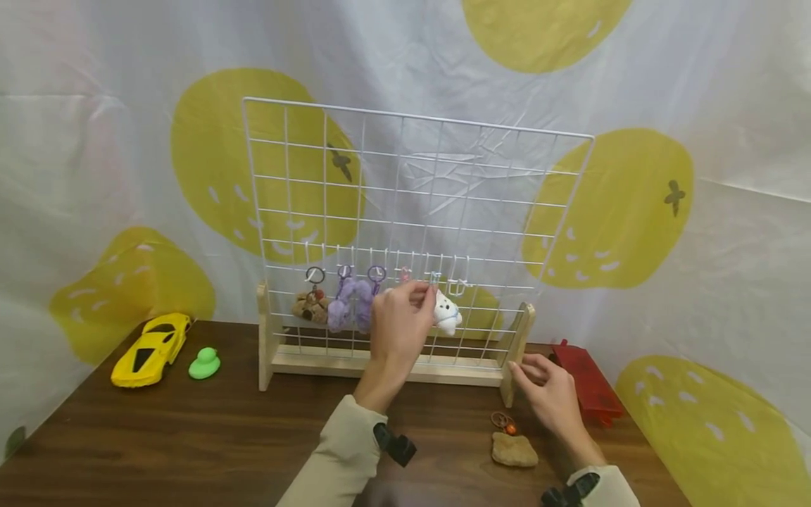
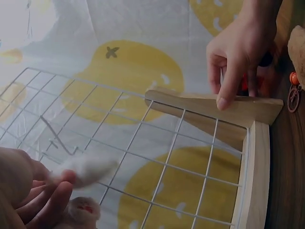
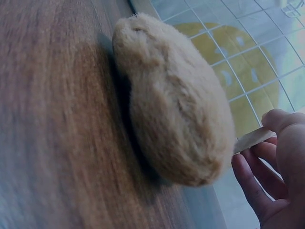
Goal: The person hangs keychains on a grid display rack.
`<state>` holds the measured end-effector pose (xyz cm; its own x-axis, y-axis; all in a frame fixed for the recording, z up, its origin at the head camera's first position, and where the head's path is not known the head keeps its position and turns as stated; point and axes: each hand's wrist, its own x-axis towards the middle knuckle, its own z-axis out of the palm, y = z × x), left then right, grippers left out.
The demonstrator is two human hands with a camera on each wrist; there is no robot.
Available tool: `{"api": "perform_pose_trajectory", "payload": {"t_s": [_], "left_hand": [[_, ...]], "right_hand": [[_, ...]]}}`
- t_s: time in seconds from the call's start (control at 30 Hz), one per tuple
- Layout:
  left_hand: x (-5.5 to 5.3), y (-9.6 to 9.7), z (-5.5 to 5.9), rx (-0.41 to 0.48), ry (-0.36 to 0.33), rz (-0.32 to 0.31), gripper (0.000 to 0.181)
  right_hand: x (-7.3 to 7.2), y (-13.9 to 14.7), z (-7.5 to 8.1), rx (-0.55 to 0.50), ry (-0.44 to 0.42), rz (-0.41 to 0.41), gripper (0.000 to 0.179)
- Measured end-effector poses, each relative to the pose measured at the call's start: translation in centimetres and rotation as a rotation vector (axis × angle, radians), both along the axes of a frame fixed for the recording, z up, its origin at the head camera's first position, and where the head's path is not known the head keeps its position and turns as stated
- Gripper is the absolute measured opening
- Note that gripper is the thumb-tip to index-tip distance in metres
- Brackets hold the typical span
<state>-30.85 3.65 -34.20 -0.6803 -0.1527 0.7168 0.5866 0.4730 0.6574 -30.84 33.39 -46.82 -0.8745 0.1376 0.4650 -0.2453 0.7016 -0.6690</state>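
A white wire grid rack [image 1: 418, 117] stands in a wooden base. My left hand [image 1: 399, 324] is in front of its hook row, fingers pinching a white plush keychain [image 1: 448, 314] just below a hook; whether its ring sits on that hook is unclear. In the left wrist view this plush [image 2: 93, 171] looks blurred against the fingers. My right hand [image 1: 552, 396] grips the right wooden upright [image 1: 522, 336] between thumb and fingers. Left of my left hand hang a brown plush keychain [image 1: 310, 308] and purple plush keychains [image 1: 339, 314]. My left hand partly hides a pink ring.
A tan plush keychain [image 1: 514, 451] lies on the dark wooden table [image 1: 209, 436] near my right wrist. Behind my right hand is a red object [image 1: 589, 380]. At the left sit a yellow toy car [image 1: 152, 352] and a green toy duck [image 1: 205, 364]. A patterned curtain [image 1: 405, 42] hangs behind.
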Motion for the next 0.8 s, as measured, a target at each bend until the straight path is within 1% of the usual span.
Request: {"api": "perform_pose_trajectory", "payload": {"t_s": [0.1, 0.2, 0.23, 0.3, 0.4, 0.47, 0.53, 0.6, 0.67, 0.8], "left_hand": [[0.3, -0.4, -0.2, -0.037, 0.028, 0.012, 0.014], [0.8, -0.7, -0.4, -0.063, 0.058, 0.024, 0.016], [1.0, -0.8, -0.4, -0.071, 0.072, 0.022, 0.016], [1.4, -0.8, -0.5, -0.082, 0.099, -0.004, 0.015], [2.1, -0.7, -0.6, -0.102, 0.148, -0.072, 0.012], [2.5, -0.5, -0.9, -0.11, 0.167, -0.142, 0.011], [2.8, -0.2, -1.4, -0.119, 0.171, -0.22, 0.009], [3.1, 0.2, -2.0, -0.133, 0.153, -0.293, 0.009], [3.2, 0.7, -2.7, -0.152, 0.121, -0.357, 0.009], [3.3, 1.8, -4.4, -0.195, 0.027, -0.438, 0.009]], "right_hand": [[-0.1, -0.1, 0.0, 0.001, 0.001, 0.005, 0.032], [-0.1, -0.2, 0.0, -0.004, 0.003, 0.014, 0.033], [-0.1, -0.2, 0.0, -0.006, 0.004, 0.016, 0.033], [0.0, -0.2, 0.0, -0.008, 0.004, 0.014, 0.032], [0.0, -0.2, 0.1, -0.005, 0.002, 0.005, 0.032], [0.1, -0.2, 0.1, 0.0, -0.002, -0.001, 0.032], [0.1, -0.2, 0.1, 0.003, -0.004, -0.002, 0.032], [0.1, -0.2, 0.2, 0.004, -0.003, -0.004, 0.032], [0.1, -0.3, 0.2, -0.001, -0.003, -0.004, 0.032], [0.1, -0.3, 0.2, -0.016, -0.002, 0.008, 0.033]]}}
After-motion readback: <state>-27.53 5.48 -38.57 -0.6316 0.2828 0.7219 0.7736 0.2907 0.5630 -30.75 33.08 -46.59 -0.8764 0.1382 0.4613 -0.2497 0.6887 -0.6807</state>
